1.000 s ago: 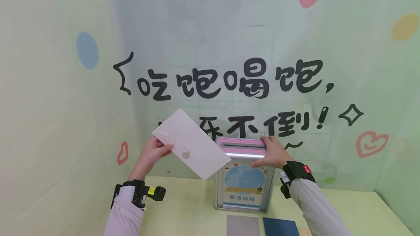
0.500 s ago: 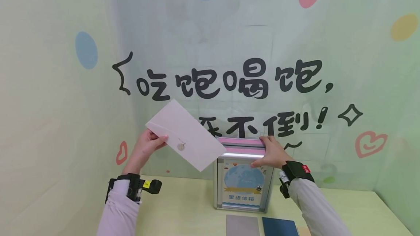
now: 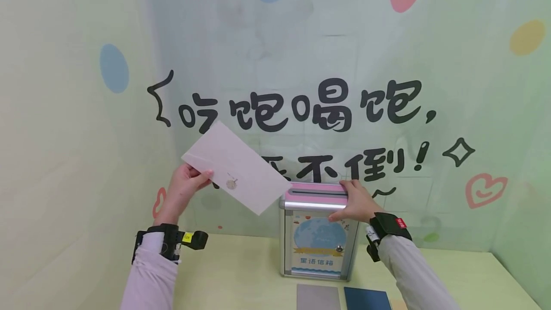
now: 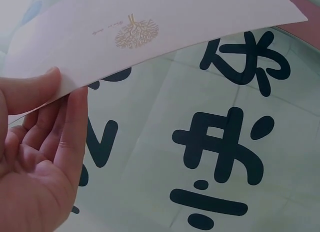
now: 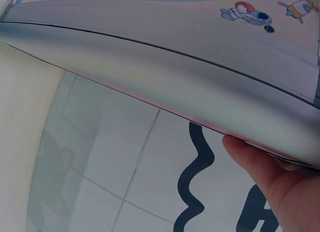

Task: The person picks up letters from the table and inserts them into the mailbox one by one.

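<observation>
Head view: my left hand (image 3: 186, 186) pinches the envelope (image 3: 236, 168), raised left of the mailbox (image 3: 318, 233); my right hand (image 3: 356, 201) grips the box's top edge; envelope not yet at the slot (image 3: 317, 191).
Left wrist: thumb (image 4: 30, 91) over the envelope (image 4: 150, 36), fingers beneath.
Right wrist: fingers clasp the mailbox (image 5: 165, 56) rim.

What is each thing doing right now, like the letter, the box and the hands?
Envelope: in the air, tilted, outside the box, flap side with a gold seal showing.
Mailbox: upright on the table, top slot uncovered.
Left hand: pinches the envelope's corner.
Right hand: grips the mailbox's top right edge.
Grey card: flat on the table.
Blue card: flat beside it.
</observation>
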`<state>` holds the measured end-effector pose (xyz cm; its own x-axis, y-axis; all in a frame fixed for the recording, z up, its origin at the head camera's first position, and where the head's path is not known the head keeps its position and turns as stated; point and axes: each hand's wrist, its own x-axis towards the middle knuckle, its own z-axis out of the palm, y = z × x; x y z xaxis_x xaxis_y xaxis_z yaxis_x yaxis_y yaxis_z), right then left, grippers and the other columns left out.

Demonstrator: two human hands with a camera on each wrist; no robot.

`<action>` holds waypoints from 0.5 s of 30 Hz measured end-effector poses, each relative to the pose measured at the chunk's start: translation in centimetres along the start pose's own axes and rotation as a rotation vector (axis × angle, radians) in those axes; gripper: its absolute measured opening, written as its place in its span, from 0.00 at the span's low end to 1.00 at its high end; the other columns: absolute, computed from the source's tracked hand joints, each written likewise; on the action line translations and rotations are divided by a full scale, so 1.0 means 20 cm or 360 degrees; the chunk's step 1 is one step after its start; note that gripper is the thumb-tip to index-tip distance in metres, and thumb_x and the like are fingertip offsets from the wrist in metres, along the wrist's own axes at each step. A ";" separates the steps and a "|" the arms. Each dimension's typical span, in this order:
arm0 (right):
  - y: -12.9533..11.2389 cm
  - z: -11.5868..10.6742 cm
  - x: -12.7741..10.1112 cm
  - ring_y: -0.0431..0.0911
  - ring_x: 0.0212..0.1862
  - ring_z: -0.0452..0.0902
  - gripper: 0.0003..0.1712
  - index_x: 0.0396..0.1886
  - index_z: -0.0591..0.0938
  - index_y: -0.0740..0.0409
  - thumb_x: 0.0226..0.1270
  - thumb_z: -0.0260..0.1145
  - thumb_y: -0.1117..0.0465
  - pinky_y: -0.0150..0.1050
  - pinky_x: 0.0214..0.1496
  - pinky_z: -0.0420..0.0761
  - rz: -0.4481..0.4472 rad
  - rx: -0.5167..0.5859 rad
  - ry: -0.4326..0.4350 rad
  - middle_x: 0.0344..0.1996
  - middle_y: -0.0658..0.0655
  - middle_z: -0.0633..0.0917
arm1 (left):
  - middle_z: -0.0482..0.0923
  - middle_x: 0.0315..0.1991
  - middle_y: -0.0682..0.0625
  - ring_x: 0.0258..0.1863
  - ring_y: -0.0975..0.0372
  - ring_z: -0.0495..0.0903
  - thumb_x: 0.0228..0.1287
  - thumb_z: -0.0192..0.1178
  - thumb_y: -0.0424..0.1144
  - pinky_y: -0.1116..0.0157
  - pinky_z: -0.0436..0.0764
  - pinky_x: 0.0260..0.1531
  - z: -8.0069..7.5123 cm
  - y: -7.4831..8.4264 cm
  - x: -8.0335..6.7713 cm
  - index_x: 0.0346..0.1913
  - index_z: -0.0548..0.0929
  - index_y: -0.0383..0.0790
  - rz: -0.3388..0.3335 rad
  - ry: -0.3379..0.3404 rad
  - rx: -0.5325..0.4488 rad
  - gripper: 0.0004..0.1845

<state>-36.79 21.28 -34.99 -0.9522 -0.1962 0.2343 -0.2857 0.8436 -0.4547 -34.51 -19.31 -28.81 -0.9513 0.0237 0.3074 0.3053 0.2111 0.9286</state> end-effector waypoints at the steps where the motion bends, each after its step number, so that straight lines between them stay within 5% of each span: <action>1: 0.00 0.00 0.00 0.53 0.44 0.67 0.61 0.62 0.63 0.66 0.26 0.76 0.41 0.48 0.44 0.73 0.0000 0.0000 -0.0001 0.47 0.63 0.68 | 0.75 0.50 0.45 0.38 0.72 0.78 0.61 0.58 0.41 0.72 0.76 0.43 0.00 0.01 0.00 0.60 0.63 0.30 0.0005 0.0002 0.0003 0.28; 9: 0.00 0.00 0.00 0.52 0.43 0.67 0.61 0.62 0.63 0.66 0.26 0.77 0.41 0.48 0.44 0.73 -0.0001 0.0008 -0.0001 0.47 0.62 0.68 | 0.77 0.38 0.62 0.34 0.73 0.78 0.61 0.58 0.39 0.75 0.77 0.39 -0.03 0.07 0.02 0.58 0.64 0.28 0.0037 0.0013 -0.0016 0.27; 15: 0.01 0.01 0.00 0.52 0.43 0.67 0.61 0.62 0.64 0.66 0.25 0.77 0.41 0.47 0.43 0.73 -0.0022 0.0000 0.0013 0.47 0.62 0.69 | 0.75 0.38 0.64 0.36 0.73 0.78 0.61 0.58 0.40 0.75 0.76 0.40 -0.04 0.11 0.02 0.59 0.64 0.30 0.0078 0.0027 -0.0027 0.27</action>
<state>-36.87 21.34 -35.15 -0.9472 -0.2038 0.2475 -0.2988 0.8409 -0.4511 -34.24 -19.62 -26.38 -0.9343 0.0174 0.3561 0.3525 0.1934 0.9156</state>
